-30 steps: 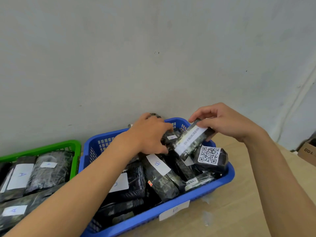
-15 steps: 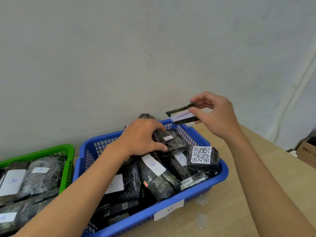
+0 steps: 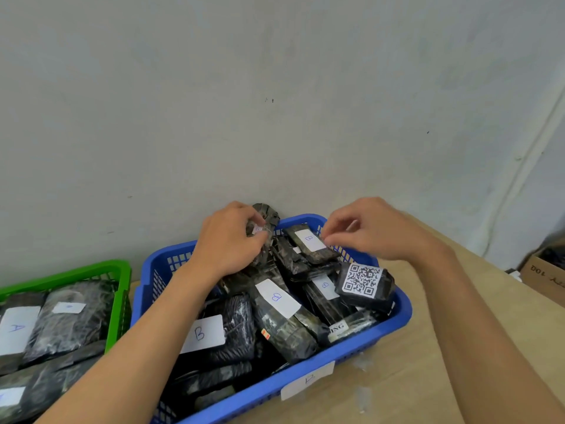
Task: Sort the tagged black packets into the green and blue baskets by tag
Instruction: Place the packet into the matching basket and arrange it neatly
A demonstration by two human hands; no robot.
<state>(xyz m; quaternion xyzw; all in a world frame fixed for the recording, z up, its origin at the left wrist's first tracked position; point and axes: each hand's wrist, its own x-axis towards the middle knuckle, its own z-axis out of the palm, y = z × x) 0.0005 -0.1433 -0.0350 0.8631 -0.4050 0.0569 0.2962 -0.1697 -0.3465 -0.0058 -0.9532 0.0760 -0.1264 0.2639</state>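
Observation:
The blue basket point(image 3: 404, 314) is piled with black packets, several tagged B point(image 3: 276, 298). At its back rim my left hand point(image 3: 227, 243) is shut on a crumpled black packet point(image 3: 269, 214) that stands upright against the wall. My right hand point(image 3: 374, 229) pinches the right edge of a B-tagged packet point(image 3: 307, 244) lying on top of the pile at the back. The green basket point(image 3: 91, 269) at the left holds packets tagged A point(image 3: 16, 328).
A packet with a QR-code label point(image 3: 363, 283) lies at the blue basket's right corner. The baskets stand on a wooden table point(image 3: 458, 356) against a grey wall. A cardboard box point(image 3: 542, 272) sits beyond the table's right edge.
My right hand has lowered its packet from above the basket onto the pile at the back, tag B now facing up. My left hand has moved back to the upright packet at the rim.

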